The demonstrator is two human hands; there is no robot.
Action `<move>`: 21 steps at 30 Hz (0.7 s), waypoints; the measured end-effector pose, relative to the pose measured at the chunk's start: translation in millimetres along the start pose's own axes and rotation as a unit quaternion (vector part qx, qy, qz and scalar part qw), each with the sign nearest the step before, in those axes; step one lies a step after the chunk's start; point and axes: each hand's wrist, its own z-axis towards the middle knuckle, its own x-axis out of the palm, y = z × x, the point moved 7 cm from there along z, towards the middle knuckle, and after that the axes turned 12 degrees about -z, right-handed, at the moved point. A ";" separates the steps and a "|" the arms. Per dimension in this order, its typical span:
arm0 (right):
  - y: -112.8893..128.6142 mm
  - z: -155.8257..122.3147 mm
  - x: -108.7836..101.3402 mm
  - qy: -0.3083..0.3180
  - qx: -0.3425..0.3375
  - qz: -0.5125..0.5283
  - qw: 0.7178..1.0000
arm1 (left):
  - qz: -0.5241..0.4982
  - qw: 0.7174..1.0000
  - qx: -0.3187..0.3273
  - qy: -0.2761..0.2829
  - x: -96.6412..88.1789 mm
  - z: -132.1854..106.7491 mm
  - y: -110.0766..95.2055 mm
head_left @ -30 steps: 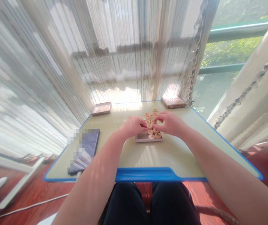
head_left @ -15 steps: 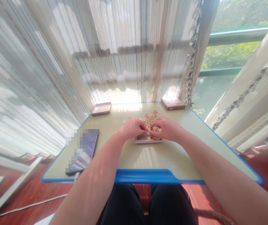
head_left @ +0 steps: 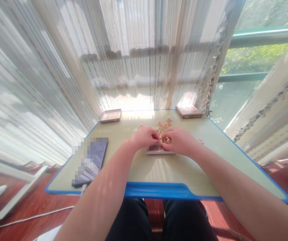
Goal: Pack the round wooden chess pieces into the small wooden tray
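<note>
— Tray (head_left: 156, 149) first: where does it lie?
— In the middle of the counter (head_left: 159, 169), with its long axis running left to right. Both hands are over it, with their fingertips very near to each other.
— And the discs (head_left: 164, 124)?
— A loose group sits on the counter just beyond the tray's far edge, straight ahead of the fingertips. More lie inside the tray, mostly hidden under the fingers. A stray disc (head_left: 201, 141) lies apart, beside the right wrist.
— Which hand is nearer to the loose group?
— The right hand (head_left: 181, 141), but only a little. The left hand (head_left: 145, 136) is almost as close.
— How is the grip?
— On the right, the thumb and fingers are curled in and, as it seems, pinch a disc (head_left: 167, 140) over the tray. On the left, the fingertips are pressed together at the tray's far edge. I cannot tell if they hold anything.
</note>
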 end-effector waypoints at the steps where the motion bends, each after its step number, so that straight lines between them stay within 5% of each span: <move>1: -0.7 0.1 0.3 0.002 0.005 0.003 1.000 | 0.001 1.000 0.000 0.000 -0.1 -0.2 -0.2; 21: -10.4 2.5 7.5 0.037 0.052 0.009 0.998 | 0.007 1.000 0.014 0.006 1.9 -1.6 -6.9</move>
